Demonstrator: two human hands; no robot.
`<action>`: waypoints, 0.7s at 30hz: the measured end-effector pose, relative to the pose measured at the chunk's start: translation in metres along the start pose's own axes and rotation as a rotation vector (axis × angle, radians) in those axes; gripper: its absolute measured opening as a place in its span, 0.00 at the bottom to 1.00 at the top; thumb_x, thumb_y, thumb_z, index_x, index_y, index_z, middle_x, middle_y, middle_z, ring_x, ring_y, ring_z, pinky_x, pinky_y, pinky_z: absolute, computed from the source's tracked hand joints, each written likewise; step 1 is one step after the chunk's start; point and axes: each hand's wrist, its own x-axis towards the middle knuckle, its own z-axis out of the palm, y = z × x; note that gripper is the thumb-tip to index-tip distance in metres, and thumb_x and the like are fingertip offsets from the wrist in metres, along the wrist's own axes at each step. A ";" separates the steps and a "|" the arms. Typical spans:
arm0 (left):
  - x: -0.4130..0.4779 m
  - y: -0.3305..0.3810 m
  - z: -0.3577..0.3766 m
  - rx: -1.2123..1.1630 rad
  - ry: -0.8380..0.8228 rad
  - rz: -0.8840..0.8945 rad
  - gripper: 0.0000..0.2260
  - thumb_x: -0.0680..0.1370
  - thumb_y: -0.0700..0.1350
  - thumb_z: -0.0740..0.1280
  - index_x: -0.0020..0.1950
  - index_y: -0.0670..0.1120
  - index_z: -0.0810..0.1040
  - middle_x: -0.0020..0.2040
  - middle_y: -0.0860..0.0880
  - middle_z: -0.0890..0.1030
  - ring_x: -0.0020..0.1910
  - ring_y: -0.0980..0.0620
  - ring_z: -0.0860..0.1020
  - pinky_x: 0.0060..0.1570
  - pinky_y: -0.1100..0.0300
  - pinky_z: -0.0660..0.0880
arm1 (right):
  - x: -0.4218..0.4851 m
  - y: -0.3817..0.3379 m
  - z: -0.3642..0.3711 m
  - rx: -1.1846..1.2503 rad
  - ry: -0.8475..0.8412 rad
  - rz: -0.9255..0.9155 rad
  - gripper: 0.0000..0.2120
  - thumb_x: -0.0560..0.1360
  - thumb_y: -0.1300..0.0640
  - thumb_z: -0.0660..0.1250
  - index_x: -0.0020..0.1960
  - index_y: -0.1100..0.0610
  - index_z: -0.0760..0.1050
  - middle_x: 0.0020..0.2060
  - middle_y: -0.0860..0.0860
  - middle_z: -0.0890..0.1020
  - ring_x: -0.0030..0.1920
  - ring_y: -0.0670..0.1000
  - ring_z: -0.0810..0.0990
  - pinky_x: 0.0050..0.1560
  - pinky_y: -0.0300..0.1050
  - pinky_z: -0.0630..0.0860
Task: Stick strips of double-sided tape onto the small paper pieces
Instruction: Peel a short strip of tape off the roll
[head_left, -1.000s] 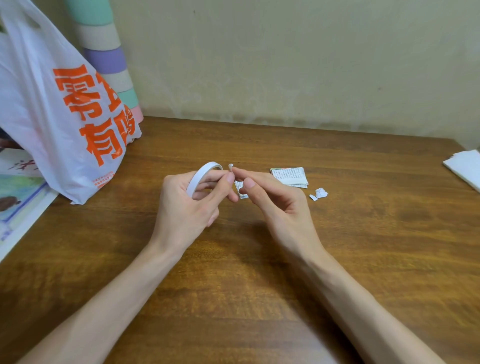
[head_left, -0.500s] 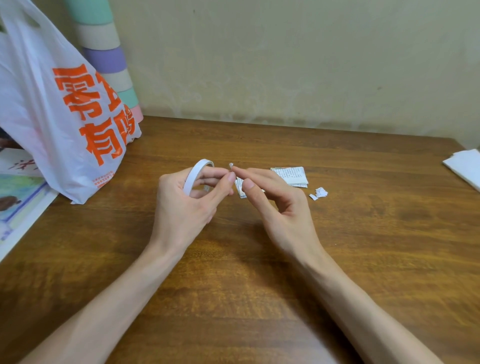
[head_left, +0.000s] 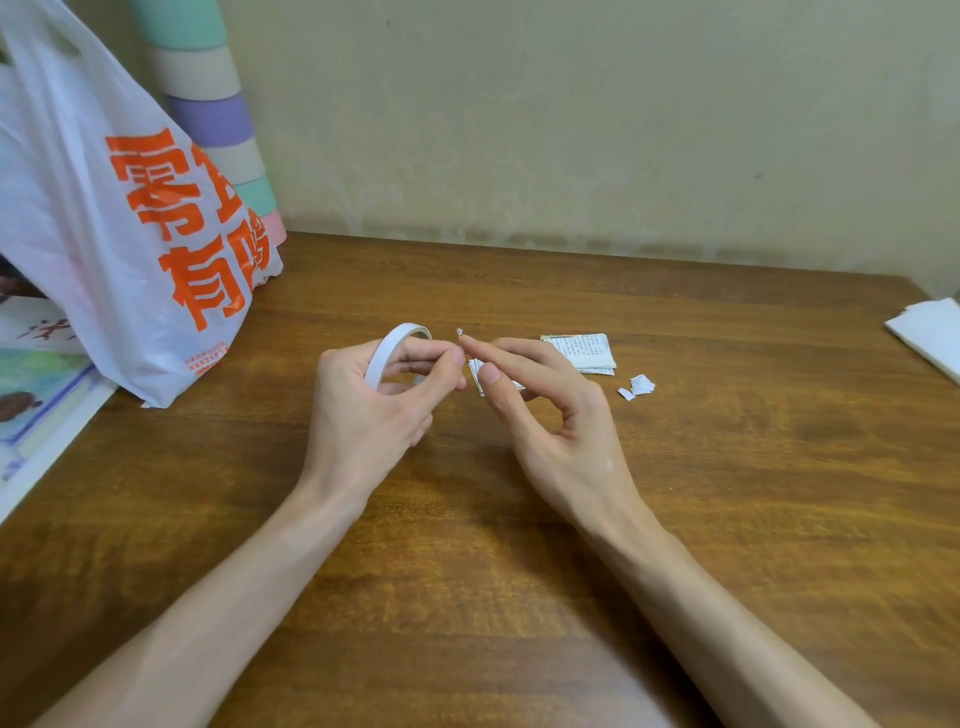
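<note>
My left hand (head_left: 374, 410) grips a thin white roll of double-sided tape (head_left: 389, 351), held upright above the wooden table. My right hand (head_left: 550, 415) is just to its right, with a tiny white bit of tape (head_left: 460, 332) stuck at the tip of the index finger; thumb and index finger are slightly apart. A small printed paper piece (head_left: 475, 370) lies on the table behind my right fingers, mostly hidden. A folded stack of printed paper (head_left: 584, 353) lies further right.
Torn white scraps (head_left: 638, 387) lie right of the stack. A white plastic bag with orange characters (head_left: 124, 218) stands at the left, a pastel striped roll (head_left: 213, 114) behind it, printed sheets (head_left: 36, 395) under it. White paper (head_left: 930, 332) lies at the right table edge.
My left hand has turned the tape roll slightly and drifted a little left. My right thumb has come away from the index fingertip, which still carries the tiny tape bit.
</note>
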 end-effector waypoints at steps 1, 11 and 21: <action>0.000 0.000 0.000 -0.002 0.000 0.003 0.02 0.79 0.42 0.75 0.48 0.46 0.88 0.38 0.46 0.86 0.24 0.53 0.73 0.25 0.63 0.70 | 0.000 0.000 0.000 -0.003 0.003 -0.004 0.13 0.84 0.57 0.68 0.66 0.50 0.83 0.57 0.46 0.82 0.62 0.50 0.81 0.61 0.38 0.74; 0.001 0.000 -0.001 0.078 0.009 -0.007 0.01 0.78 0.42 0.76 0.47 0.46 0.87 0.37 0.48 0.86 0.25 0.55 0.76 0.26 0.64 0.71 | -0.002 0.003 0.001 -0.035 0.006 -0.025 0.13 0.84 0.57 0.68 0.66 0.50 0.83 0.57 0.46 0.82 0.61 0.49 0.81 0.62 0.43 0.76; 0.001 0.003 -0.001 0.155 -0.004 0.022 0.02 0.77 0.38 0.76 0.45 0.45 0.87 0.33 0.56 0.83 0.29 0.57 0.80 0.30 0.70 0.73 | 0.002 0.001 -0.002 0.232 0.022 0.137 0.10 0.83 0.56 0.67 0.53 0.54 0.88 0.54 0.47 0.87 0.59 0.48 0.83 0.55 0.47 0.77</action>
